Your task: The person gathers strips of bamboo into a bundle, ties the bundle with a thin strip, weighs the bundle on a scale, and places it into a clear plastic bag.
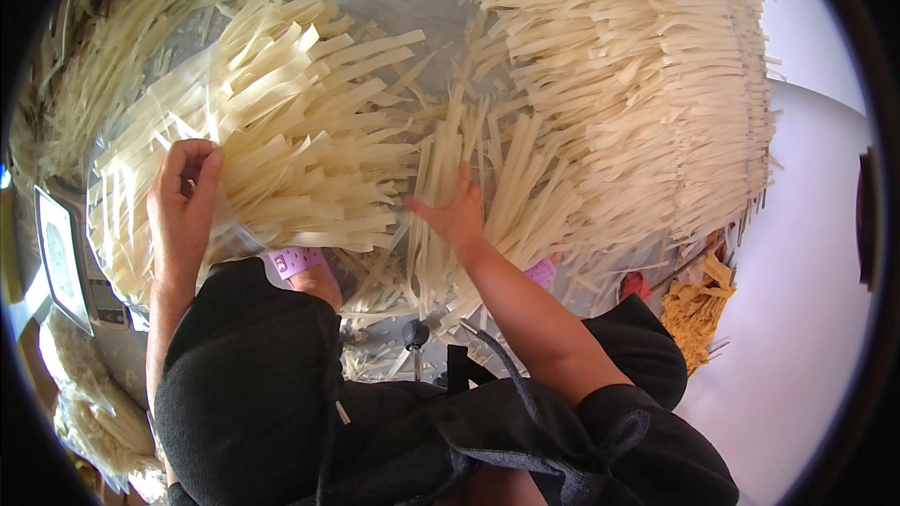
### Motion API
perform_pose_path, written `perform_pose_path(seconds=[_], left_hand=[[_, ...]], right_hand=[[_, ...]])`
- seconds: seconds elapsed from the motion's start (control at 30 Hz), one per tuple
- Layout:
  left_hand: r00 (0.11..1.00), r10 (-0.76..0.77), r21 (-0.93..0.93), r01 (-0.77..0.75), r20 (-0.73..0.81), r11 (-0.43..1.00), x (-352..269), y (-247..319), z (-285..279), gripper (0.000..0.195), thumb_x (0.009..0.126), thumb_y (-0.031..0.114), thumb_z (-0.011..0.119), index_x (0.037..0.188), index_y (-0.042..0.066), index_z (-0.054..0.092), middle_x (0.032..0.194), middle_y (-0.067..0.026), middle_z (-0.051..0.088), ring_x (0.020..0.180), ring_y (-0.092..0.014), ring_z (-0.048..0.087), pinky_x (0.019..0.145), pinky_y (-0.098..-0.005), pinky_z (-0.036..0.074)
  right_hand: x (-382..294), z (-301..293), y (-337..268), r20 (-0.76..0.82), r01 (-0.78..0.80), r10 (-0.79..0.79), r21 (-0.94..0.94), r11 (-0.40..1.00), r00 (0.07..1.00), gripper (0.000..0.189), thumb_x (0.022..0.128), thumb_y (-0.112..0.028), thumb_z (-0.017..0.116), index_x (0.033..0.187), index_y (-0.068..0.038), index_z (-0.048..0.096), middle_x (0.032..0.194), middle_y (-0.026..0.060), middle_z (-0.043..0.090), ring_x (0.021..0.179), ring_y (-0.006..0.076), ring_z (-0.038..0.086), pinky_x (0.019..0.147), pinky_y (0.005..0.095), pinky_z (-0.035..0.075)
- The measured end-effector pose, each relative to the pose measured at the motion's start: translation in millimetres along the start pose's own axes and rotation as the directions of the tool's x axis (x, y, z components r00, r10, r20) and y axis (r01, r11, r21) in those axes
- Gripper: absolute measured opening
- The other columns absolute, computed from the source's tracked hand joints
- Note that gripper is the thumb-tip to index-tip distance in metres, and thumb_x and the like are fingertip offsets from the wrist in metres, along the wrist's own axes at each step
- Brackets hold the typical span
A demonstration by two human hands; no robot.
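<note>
Pale dried flat noodles (302, 154) fill a clear plastic bag (211, 88) lying on its side, their loose ends spilling out of its mouth to the right. Pinched between the thumb and fingers of my left hand (186, 186) is the near part of the bag's rim. My right hand (455, 214) rests against loose noodle strips (439, 147) between the bag and the stacked rows, its thumb spread away from the fingers. No strip is plainly gripped in it; part of the fingertips is hard to make out among the strips.
Layered rows of the same noodles (633, 84) rise on the right beside a white wall (801, 260). A scale (105, 295) stands at the left, above filled bags (98, 400). Orange-yellow strips (696, 309) lie at lower right. Broken pieces litter the grey floor (415, 0).
</note>
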State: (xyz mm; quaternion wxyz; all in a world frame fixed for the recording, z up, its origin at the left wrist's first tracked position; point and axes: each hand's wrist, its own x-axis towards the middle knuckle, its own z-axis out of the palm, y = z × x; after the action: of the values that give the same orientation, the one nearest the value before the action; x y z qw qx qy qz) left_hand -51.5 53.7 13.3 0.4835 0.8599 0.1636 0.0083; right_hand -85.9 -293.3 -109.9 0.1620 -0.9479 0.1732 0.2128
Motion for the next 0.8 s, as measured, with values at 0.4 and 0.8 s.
perform_pose_path(seconds=[0.4,0.8], left_hand=[[0.995,0.071,0.303,-0.089,0.071,0.949,-7,18,-9,0.015,0.089,0.018,0.065,0.092,0.004,0.059,0.073,-0.0003,0.054,0.062,-0.009,0.047,0.057,-0.0247,0.041],[0.914,-0.309,-0.110,0.347,0.263,0.931,29,3,-34,0.027,0.077,0.023,0.066,0.091,0.001,0.062,0.076,-0.0085,0.068,0.069,-0.016,0.061,0.064,-0.0287,0.048]], right_hand=[[22,-40,41,0.209,-0.161,-0.047,0.862,0.480,0.977,0.030,0.075,-0.006,0.066,0.105,-0.001,0.063,0.095,0.0106,0.066,0.085,0.0171,0.062,0.073,0.0319,0.050],[-15,-203,-187,0.023,0.756,-0.814,0.357,0.549,0.580,0.045,0.083,-0.014,0.065,0.123,-0.005,0.047,0.087,0.0097,0.063,0.077,0.0209,0.063,0.069,0.0316,0.050]])
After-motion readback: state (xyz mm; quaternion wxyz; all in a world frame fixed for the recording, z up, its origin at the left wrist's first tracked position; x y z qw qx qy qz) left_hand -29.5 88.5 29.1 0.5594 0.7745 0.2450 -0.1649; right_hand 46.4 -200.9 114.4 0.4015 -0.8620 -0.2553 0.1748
